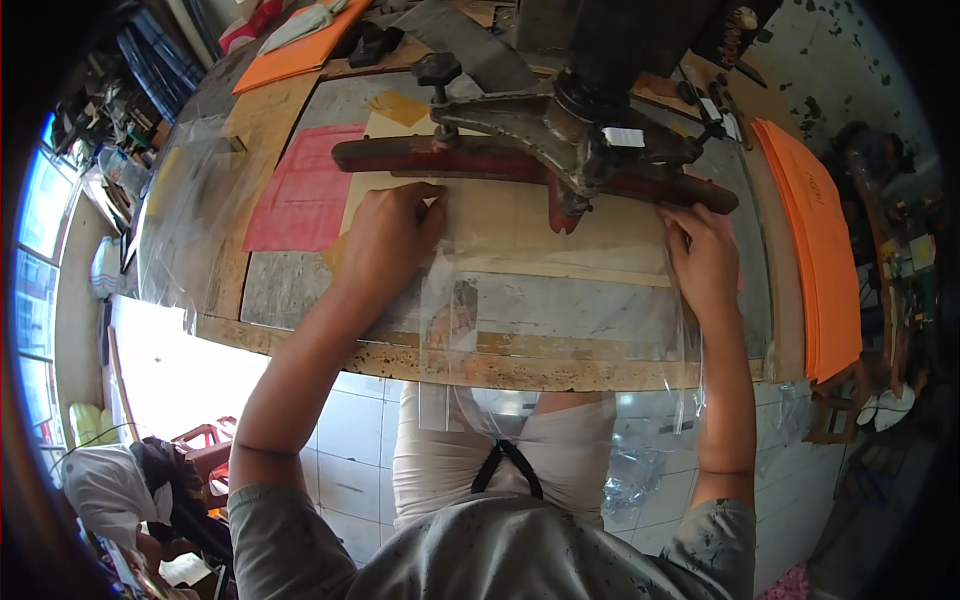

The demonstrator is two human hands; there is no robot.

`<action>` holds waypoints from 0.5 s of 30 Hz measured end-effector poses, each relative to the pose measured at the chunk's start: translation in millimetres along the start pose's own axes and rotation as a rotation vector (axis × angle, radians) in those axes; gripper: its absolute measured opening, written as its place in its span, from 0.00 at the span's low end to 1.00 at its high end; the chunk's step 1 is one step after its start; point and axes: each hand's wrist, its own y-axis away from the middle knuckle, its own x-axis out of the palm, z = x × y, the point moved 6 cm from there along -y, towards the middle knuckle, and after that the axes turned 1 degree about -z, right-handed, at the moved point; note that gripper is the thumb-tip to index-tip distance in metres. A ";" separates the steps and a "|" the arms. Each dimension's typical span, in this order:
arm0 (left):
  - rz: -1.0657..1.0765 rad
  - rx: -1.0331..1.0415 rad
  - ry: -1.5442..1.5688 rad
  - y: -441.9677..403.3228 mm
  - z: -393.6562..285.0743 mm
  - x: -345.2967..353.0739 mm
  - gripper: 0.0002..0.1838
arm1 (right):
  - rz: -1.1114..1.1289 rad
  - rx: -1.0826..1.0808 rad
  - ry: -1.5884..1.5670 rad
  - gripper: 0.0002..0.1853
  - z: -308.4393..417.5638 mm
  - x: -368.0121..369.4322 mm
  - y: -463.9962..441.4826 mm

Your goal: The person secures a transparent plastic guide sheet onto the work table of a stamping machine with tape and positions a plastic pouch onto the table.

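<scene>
A clear plastic sheet (pixel 570 320) lies across the worktable and hangs over its front edge toward my lap. My left hand (pixel 393 232) has its fingers curled in at the sheet's left side, just below a dark red metal bar (pixel 400 156). At the right side my right hand (pixel 703 255) pinches the sheet near the bar's right end. The bar belongs to a heavy black press-like machine (pixel 570 110). Under the plastic is a tan paper sheet (pixel 520 215), its far part hidden by the bar. A red-pink sheet (pixel 305 190) sits left of my left hand.
Loose clear plastic (pixel 185 220) drapes over the table's left side. An orange stack (pixel 815 250) lies along the right edge, and more orange sheets (pixel 300 50) are at the back left. A black knob (pixel 437 68) stands up from the machine. Tools (pixel 730 110) lie at the back right.
</scene>
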 end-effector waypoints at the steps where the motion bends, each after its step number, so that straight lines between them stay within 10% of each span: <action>1: -0.013 0.011 -0.005 0.2 2.6 1.5 0.12 | -0.004 0.004 -0.020 0.11 -1.7 1.0 0.6; 15: -0.029 0.021 -0.030 4.4 4.5 3.3 0.13 | -0.021 -0.005 -0.147 0.12 -3.5 7.6 5.3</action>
